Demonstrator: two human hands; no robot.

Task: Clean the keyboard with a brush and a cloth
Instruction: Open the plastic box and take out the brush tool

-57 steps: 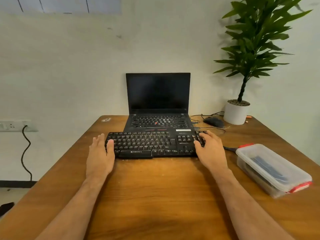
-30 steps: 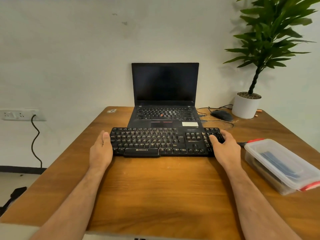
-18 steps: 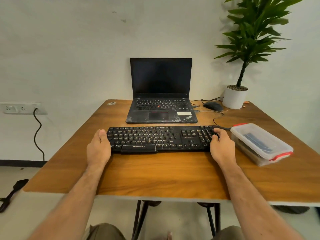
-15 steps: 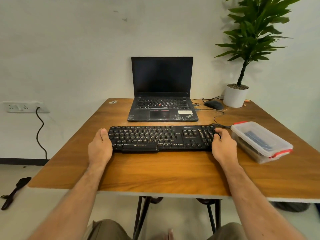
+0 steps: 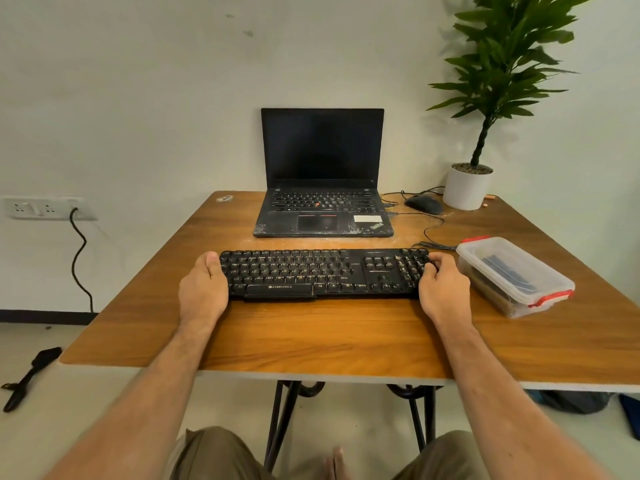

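A dusty black keyboard lies flat across the middle of the wooden table. My left hand grips its left end, thumb along the edge. My right hand grips the right end, fingers curled over the number pad. A clear plastic box with red clips stands just right of the keyboard, lid on, with something blue and dark inside. No brush or cloth shows outside the box.
An open black laptop sits behind the keyboard with its screen dark. A black mouse with its cable and a potted plant occupy the far right corner. A wall socket with a hanging cord is at left.
Both hands have drawn the keyboard off the laptop's front edge toward me, so a gap of bare table now lies between them. The view has pulled back, showing the table's near edge.
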